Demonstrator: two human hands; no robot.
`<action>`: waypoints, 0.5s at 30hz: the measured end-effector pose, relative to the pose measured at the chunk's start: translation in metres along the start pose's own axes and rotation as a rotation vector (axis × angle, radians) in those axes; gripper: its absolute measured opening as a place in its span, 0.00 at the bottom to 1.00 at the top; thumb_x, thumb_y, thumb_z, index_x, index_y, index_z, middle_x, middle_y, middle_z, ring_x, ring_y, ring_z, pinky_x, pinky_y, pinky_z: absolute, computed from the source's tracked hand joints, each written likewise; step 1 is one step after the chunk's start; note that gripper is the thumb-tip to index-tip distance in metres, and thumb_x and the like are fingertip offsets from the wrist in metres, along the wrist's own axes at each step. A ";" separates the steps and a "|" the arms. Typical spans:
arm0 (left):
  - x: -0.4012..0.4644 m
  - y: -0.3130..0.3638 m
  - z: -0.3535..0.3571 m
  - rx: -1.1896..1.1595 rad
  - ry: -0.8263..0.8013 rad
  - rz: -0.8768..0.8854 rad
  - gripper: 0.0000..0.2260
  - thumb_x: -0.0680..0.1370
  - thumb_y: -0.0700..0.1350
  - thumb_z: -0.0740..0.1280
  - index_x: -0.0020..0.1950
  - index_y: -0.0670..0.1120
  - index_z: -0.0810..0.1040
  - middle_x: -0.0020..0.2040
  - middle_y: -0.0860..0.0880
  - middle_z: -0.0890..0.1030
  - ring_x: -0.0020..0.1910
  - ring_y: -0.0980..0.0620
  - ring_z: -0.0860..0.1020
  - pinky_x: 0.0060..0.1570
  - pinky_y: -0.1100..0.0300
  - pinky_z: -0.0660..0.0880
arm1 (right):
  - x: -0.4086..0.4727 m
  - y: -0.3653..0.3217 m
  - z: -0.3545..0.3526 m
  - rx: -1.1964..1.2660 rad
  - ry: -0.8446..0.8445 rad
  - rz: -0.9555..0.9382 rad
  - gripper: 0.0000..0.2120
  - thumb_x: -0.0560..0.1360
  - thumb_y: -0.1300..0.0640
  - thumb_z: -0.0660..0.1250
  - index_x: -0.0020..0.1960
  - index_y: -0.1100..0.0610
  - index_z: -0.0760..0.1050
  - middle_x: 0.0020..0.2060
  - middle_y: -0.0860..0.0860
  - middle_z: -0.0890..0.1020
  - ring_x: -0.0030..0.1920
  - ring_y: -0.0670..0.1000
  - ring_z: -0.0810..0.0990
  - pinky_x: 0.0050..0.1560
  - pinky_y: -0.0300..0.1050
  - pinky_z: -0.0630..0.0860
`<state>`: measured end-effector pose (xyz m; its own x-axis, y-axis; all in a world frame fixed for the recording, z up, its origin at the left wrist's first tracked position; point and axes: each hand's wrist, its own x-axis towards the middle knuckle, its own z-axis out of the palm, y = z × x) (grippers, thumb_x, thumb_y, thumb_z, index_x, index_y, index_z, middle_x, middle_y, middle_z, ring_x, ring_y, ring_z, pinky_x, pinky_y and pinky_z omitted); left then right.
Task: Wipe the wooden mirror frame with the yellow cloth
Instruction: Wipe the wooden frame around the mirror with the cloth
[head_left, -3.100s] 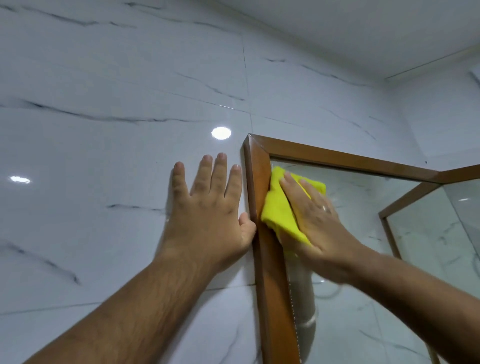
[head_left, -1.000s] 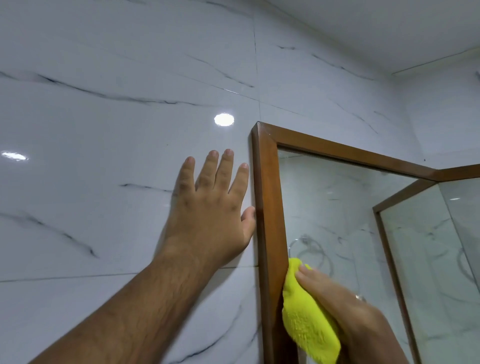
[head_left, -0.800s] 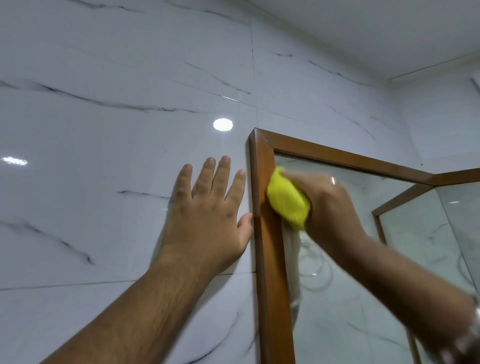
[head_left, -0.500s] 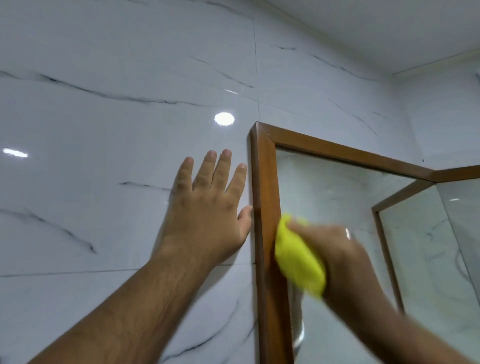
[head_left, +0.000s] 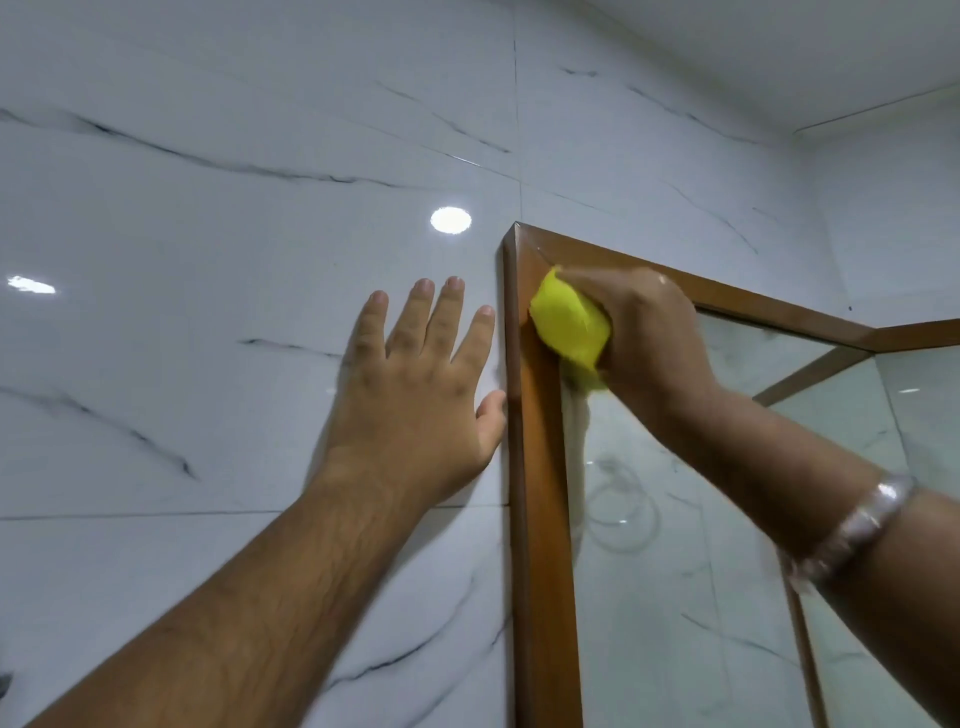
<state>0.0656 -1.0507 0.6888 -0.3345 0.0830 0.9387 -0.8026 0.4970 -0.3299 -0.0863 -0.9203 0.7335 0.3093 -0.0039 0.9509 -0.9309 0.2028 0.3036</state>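
Note:
The wooden mirror frame (head_left: 540, 519) hangs on a white marble wall, its top-left corner near the middle of the view. My right hand (head_left: 649, 338) is closed around the bunched yellow cloth (head_left: 569, 325) and presses it against the frame's left rail, just below that corner. My left hand (head_left: 415, 395) lies flat on the wall tiles beside the frame, fingers spread, its thumb touching the frame's outer edge. It holds nothing.
The mirror glass (head_left: 701, 545) reflects the tiled room and a round towel ring. The frame's top rail (head_left: 769, 306) runs to the right. The white marble wall (head_left: 208, 260) fills the left side, with the ceiling above. A metal bracelet (head_left: 852, 525) is on my right wrist.
My right hand has slid the cloth up the left rail, from mid-height half a second ago to just below the top corner. My left hand has stayed on the wall.

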 end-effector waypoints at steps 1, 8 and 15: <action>0.000 -0.001 0.000 0.002 -0.003 -0.003 0.35 0.78 0.63 0.46 0.82 0.50 0.52 0.82 0.41 0.51 0.80 0.40 0.50 0.76 0.37 0.50 | 0.010 0.004 0.004 -0.010 0.014 0.000 0.09 0.73 0.49 0.68 0.48 0.53 0.82 0.40 0.52 0.85 0.41 0.57 0.83 0.41 0.51 0.77; 0.000 -0.001 -0.001 0.016 0.015 -0.007 0.33 0.78 0.61 0.50 0.81 0.48 0.58 0.81 0.40 0.56 0.79 0.40 0.56 0.75 0.37 0.52 | -0.065 -0.015 0.014 0.078 0.017 0.175 0.20 0.75 0.49 0.69 0.65 0.53 0.78 0.54 0.54 0.85 0.52 0.59 0.83 0.49 0.51 0.79; -0.072 0.029 -0.006 -0.063 -0.115 -0.024 0.31 0.82 0.58 0.52 0.83 0.47 0.50 0.82 0.39 0.49 0.80 0.38 0.49 0.76 0.36 0.48 | -0.274 -0.074 -0.014 0.258 -0.286 0.231 0.39 0.66 0.60 0.72 0.76 0.52 0.65 0.76 0.49 0.67 0.75 0.57 0.66 0.67 0.58 0.70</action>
<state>0.0695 -1.0366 0.6126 -0.3728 -0.0275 0.9275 -0.7797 0.5512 -0.2971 -0.0992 -0.9210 0.4492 0.0550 -0.2651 0.9627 -0.9985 -0.0206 0.0514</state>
